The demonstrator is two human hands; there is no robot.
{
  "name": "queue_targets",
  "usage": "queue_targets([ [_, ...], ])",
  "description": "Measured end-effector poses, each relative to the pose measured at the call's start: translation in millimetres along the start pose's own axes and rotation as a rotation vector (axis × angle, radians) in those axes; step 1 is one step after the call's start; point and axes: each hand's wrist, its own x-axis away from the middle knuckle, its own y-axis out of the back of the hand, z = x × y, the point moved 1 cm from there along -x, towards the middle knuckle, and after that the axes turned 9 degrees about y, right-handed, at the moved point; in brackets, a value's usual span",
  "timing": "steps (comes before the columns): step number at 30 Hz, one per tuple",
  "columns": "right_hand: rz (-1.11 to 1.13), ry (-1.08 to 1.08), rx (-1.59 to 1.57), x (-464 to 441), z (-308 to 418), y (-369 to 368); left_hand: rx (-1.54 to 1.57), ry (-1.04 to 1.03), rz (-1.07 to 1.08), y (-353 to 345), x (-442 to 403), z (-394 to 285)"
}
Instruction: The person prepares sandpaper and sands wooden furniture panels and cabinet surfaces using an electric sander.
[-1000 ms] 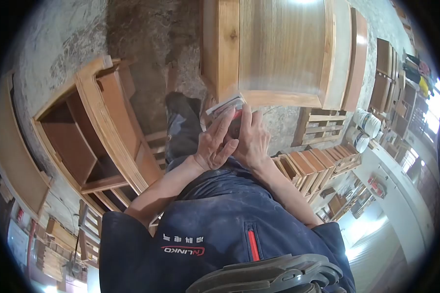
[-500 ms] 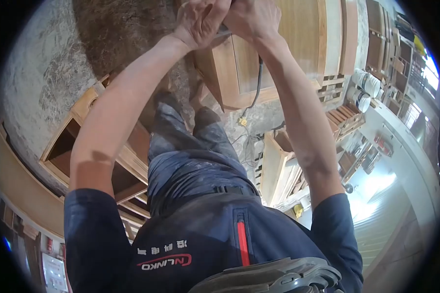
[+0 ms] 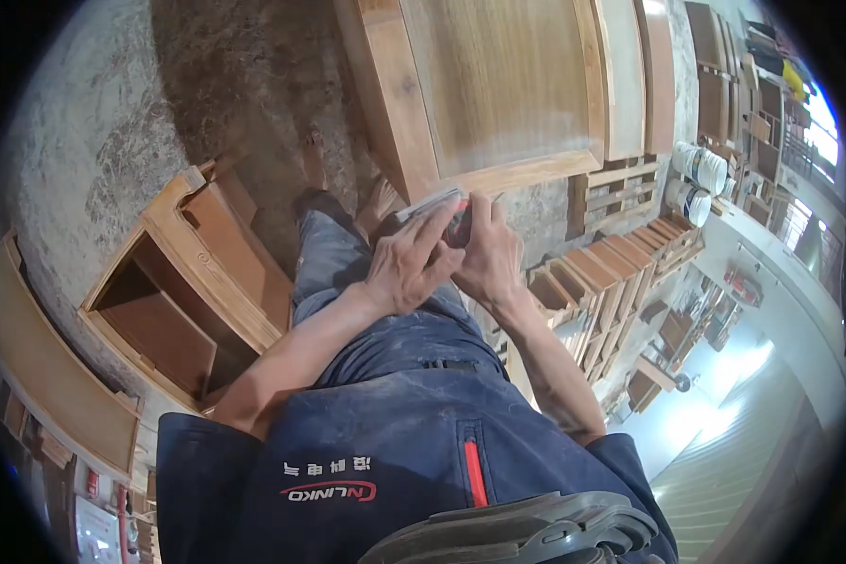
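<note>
My left hand point(image 3: 406, 268) and my right hand point(image 3: 489, 256) are close together around a power sander point(image 3: 458, 224). Its dark body with a red patch shows between them, and a flat grey base point(image 3: 430, 203) sticks out at the front. My left fingers lie over the top of the sander; the right hand wraps its other side. The sander is at the near edge of a wooden cabinet point(image 3: 503, 85) with an inset panel. Whether its base touches the wood I cannot tell.
An open wooden drawer unit point(image 3: 183, 282) stands on the left, beside a curved wooden panel point(image 3: 56, 357). To the right are slatted wooden pieces point(image 3: 620, 193), stacked wooden parts point(image 3: 611, 273) and white buckets point(image 3: 691, 197). My bare foot point(image 3: 378, 202) is near the cabinet.
Both hands have come back toward my body with the sander, from over the cabinet to its near edge. My elbows are now bent, and the cord is hidden.
</note>
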Motion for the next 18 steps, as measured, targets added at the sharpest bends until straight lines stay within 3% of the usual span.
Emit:
queue_targets([
  [5, -0.098, 0.031, 0.012, -19.2, -3.8, -13.7, -0.024, -0.079, -0.135, -5.7, -2.7, 15.2],
  [8, -0.14, 0.066, 0.039, -60.0, 13.1, -8.3, -0.151, -0.161, -0.329, 2.4, -30.7, 38.6],
  [11, -0.215, 0.139, 0.066, -125.2, 27.2, 3.3, 0.002, -0.085, -0.36, 44.8, -83.6, 36.7],
  [18, -0.292, 0.09, 0.125, -324.7, 78.8, 63.7, -0.076, -0.256, -0.399, 190.5, -251.6, 36.1],
])
